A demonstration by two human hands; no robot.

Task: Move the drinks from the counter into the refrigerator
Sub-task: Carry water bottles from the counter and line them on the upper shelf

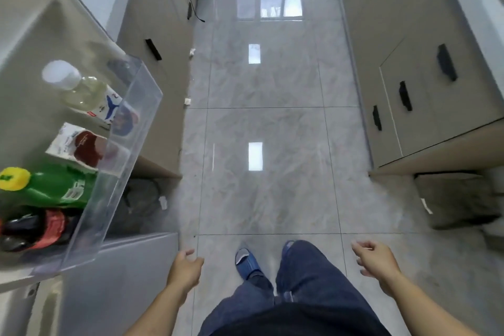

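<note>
both hands, left hand and right hand, hang loosely curled and empty; door bin holds bottles, probably between trips, so next fetch another drink from the counter.

The person stands looking down, both bare forearms reaching forward and low at either side of the body. The left hand hangs with its back upward, fingers loosely curled inward and holding nothing. The right hand is held out wider, also back upward, its fingers loosely bent and pointing toward the left, empty as well. Between the arms show the legs in blue jeans, with the left foot in a blue slipper set slightly forward.
</note>
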